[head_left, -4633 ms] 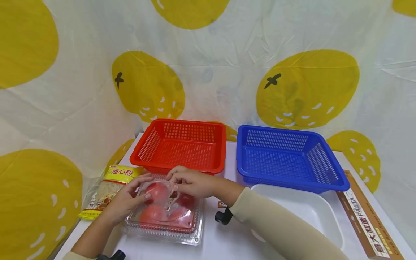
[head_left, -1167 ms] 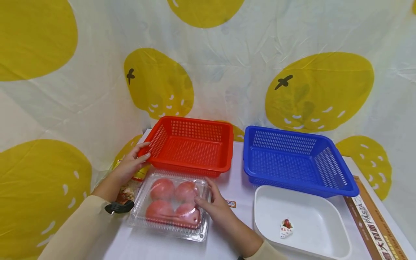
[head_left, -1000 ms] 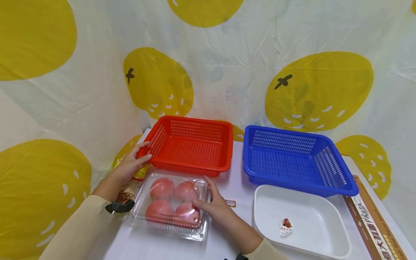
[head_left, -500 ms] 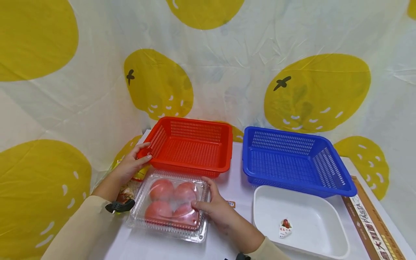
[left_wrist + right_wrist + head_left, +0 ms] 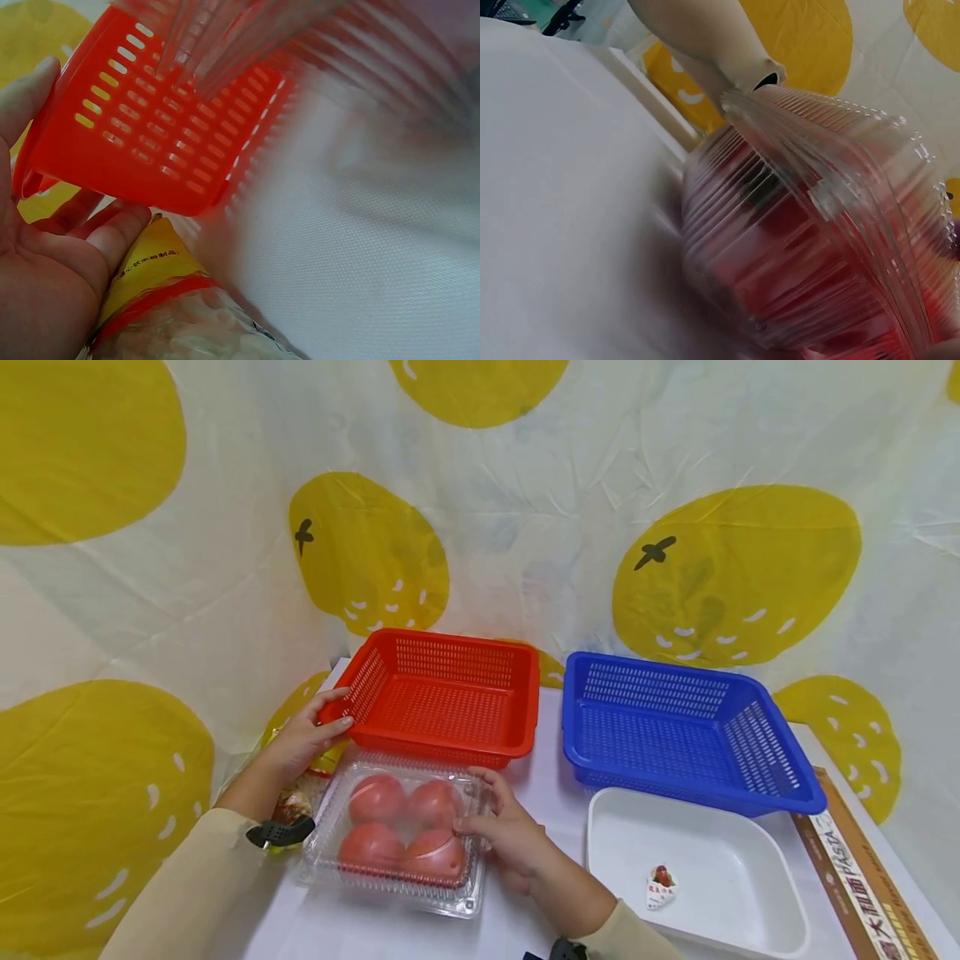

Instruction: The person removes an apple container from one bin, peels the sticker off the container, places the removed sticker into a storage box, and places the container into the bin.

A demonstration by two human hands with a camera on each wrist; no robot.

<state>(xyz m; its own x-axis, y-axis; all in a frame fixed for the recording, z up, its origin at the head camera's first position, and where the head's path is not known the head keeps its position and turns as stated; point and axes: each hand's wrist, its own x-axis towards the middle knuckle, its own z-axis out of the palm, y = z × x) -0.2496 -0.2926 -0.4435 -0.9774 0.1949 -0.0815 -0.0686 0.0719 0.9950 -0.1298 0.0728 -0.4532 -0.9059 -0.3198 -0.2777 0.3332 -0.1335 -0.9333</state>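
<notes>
My left hand holds the near left corner of a red slotted plastic basket. In the left wrist view, the thumb lies along the basket's rim and the fingers curl under it. My right hand grips the right side of a clear plastic clamshell box, thumb on the lid and fingers at the far right edge. Several tomatoes show through the closed lid. The right wrist view shows the ribbed wall of the box close up.
A blue basket stands at the back right. Before it, a white tray holds a torn label. A long pasta box lies at the right edge. Below my left hand is a yellow-topped food bag.
Earlier, both hands were on the box lid, the right pinching a label; a label now lies in the white tray. My left hand moved to the red basket, my right to the box's side.
</notes>
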